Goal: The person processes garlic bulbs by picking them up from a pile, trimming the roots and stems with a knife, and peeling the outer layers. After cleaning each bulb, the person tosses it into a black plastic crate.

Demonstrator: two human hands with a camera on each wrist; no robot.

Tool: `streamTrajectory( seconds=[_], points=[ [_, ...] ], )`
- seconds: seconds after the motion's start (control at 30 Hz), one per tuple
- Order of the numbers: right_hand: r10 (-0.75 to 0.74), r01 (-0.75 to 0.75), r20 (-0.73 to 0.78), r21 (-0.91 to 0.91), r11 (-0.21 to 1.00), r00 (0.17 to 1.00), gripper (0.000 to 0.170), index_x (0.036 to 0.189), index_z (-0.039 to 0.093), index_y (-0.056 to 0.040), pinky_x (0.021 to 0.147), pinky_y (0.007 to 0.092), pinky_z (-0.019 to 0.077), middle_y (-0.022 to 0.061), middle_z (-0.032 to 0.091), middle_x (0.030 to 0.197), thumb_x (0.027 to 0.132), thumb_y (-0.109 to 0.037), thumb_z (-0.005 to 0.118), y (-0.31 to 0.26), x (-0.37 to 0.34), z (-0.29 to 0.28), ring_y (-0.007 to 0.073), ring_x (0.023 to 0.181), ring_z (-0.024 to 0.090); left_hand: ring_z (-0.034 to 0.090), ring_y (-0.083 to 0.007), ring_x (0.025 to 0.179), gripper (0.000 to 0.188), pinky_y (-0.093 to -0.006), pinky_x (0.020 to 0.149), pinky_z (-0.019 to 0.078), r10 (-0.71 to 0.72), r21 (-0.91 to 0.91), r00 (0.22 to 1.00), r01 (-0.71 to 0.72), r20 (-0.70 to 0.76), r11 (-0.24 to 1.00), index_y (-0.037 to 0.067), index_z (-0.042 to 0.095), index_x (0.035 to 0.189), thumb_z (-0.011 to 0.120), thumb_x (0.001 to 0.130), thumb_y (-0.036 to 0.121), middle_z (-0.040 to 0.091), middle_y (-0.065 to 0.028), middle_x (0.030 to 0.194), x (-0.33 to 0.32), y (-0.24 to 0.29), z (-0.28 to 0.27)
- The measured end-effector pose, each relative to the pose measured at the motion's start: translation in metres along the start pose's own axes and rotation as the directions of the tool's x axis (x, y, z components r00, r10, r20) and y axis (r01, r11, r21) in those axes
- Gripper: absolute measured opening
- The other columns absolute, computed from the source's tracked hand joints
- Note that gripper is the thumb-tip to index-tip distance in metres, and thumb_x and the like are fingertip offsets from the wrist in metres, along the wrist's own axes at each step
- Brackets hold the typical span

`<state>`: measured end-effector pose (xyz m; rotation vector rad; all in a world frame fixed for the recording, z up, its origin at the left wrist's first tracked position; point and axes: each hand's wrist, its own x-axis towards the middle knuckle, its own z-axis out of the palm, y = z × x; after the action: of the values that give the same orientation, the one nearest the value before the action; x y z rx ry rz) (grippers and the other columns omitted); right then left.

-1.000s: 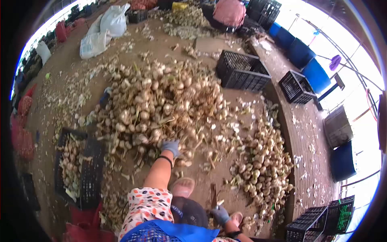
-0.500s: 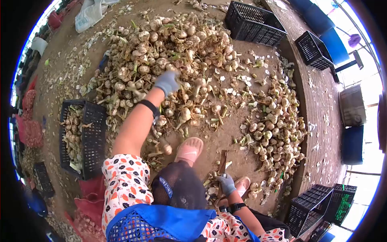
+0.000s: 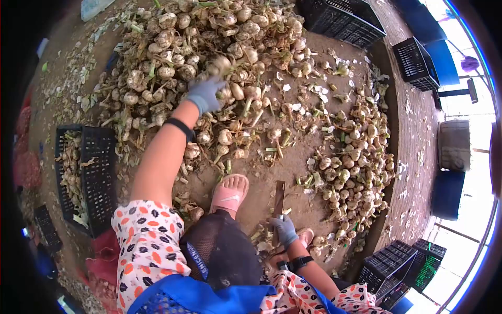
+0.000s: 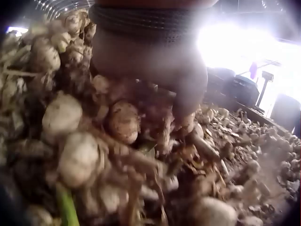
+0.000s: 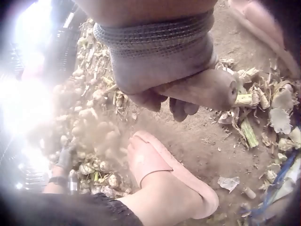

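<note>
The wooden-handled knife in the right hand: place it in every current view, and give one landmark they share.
Head: the knife is just right of centre, below the middle, blade pointing up from the right hand.
Left wrist: not in it.
Right wrist: only its handle shows, above and right of centre.
Shared landmark: the gloved left hand, small at lower left in the right wrist view.

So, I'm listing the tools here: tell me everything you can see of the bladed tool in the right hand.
The bladed tool has a brownish, metal-looking blade with a squared end and a rounded, wood-like handle, with a dark spot in its butt. The gloved right hand grips the handle, and the blade points forward over the ground; whether it touches down is unclear.
</note>
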<state>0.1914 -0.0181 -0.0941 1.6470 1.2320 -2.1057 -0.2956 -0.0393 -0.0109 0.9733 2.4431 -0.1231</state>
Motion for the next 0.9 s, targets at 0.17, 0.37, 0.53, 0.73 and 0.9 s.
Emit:
streamTrajectory(
  seconds=[0.17,0.37,0.53,0.73,0.9],
  points=[
    [0.02,-0.026,0.064,0.09,0.996,0.998,0.012,0.084,0.061,-0.0023,0.06,0.027,0.0499,0.0044,0.061,0.073,0.08,-0.012,0.066,-0.007,0.021,0.013,0.0163,0.065,0.061,0.038,-0.0268,0.13,0.081,-0.052,0.111,0.0151,0.13,0.099,0.991,-0.126,-0.036,0.987,0.027,0.025,0.144,0.063,0.074,0.041,0.031,-0.0033,0.147,-0.042,0.007,0.068],
    [-0.007,-0.002,0.066,0.14,0.99,0.998,0.017,0.094,0.058,-0.0009,0.064,0.0301,0.0527,0.0068,0.063,0.081,0.08,-0.009,0.065,-0.022,0.01,0.019,0.0189,0.07,0.063,0.032,-0.0285,0.134,0.079,-0.0469,0.112,0.0151,0.22,0.056,0.919,-0.251,0.327,0.966,0.027,0.026,0.145,0.062,0.075,0.04,0.033,-0.0108,0.146,-0.051,0.016,0.03],
    [0.018,-0.021,0.033,0.085,0.996,0.999,0.02,0.095,0.053,-0.0032,0.059,0.0284,0.0539,0.006,0.061,0.08,0.079,-0.005,0.066,-0.02,0.005,0.012,0.0174,0.067,0.063,0.051,-0.0286,0.118,0.062,-0.0448,0.101,0.0372,0.133,-0.406,0.986,-0.083,0.097,0.91,0.02,0.026,0.145,0.048,0.087,0.018,0.041,-0.0142,0.139,0.005,0.078,-0.019],
    [-0.004,0.004,0.009,0.051,0.999,1.0,0.023,0.099,0.053,-0.0028,0.062,0.0277,0.0532,0.0052,0.062,0.084,0.081,-0.007,0.066,-0.023,-0.007,0.008,0.0158,0.072,0.063,0.057,-0.0278,0.108,0.08,-0.0416,0.092,0.0449,-0.09,0.094,0.986,0.077,0.143,0.993,0.016,0.005,0.148,0.049,0.087,0.045,0.051,-0.0135,0.13,0.085,0.108,0.058],
    [-0.029,0.029,0.04,0.001,1.0,0.999,0.02,0.099,0.054,-0.0017,0.063,0.0287,0.0528,0.0059,0.063,0.086,0.082,-0.007,0.064,-0.031,0.001,0.009,0.0156,0.072,0.063,0.054,-0.0264,0.113,0.085,-0.0363,0.1,0.0396,0.232,0.005,0.935,-0.242,0.269,0.97,0.013,0.031,0.141,0.069,0.073,0.048,0.055,-0.0122,0.124,0.026,0.092,0.067]
  ],
)
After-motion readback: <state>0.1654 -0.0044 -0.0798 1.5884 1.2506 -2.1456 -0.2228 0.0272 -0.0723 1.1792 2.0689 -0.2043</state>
